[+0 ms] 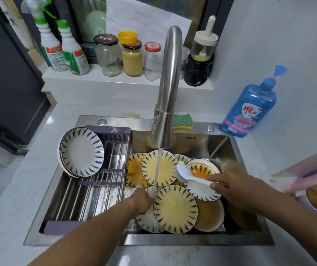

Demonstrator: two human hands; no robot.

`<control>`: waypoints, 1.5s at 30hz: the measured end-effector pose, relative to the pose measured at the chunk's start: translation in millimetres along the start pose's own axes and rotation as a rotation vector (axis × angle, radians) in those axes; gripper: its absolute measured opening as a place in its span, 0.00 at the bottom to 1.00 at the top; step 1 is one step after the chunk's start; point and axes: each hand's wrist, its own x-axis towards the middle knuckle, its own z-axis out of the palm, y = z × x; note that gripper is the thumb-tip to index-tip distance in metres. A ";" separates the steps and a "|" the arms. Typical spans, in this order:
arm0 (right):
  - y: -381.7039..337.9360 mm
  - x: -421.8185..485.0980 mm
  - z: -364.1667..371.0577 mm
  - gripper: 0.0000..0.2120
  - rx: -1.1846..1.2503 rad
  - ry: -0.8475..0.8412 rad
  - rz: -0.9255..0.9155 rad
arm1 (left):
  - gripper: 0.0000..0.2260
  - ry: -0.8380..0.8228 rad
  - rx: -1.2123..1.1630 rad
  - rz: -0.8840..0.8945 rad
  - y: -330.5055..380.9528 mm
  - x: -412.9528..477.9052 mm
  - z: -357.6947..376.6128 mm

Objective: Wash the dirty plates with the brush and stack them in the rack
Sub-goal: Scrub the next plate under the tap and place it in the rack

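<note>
Several dirty plates with dark leaf-pattern rims lie piled in the steel sink, coated in yellow-orange residue. My left hand grips the left edge of the nearest dirty plate, tilted under the running water. My right hand holds the white brush by its handle, bristles hovering over the plates at the back right. Clean plates lean upright at the far left end of the rack, which spans the sink's left half.
The tall faucet rises behind the sink. A blue soap bottle stands at the right, a green sponge behind the faucet. Jars and spray bottles line the ledge. Another person's pink-gloved hand holds a dish at the right edge.
</note>
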 end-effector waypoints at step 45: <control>-28.9 44.3 42.8 0.18 -0.192 0.082 -0.119 | 0.15 -0.261 -0.654 -0.024 32.4 -37.6 -48.4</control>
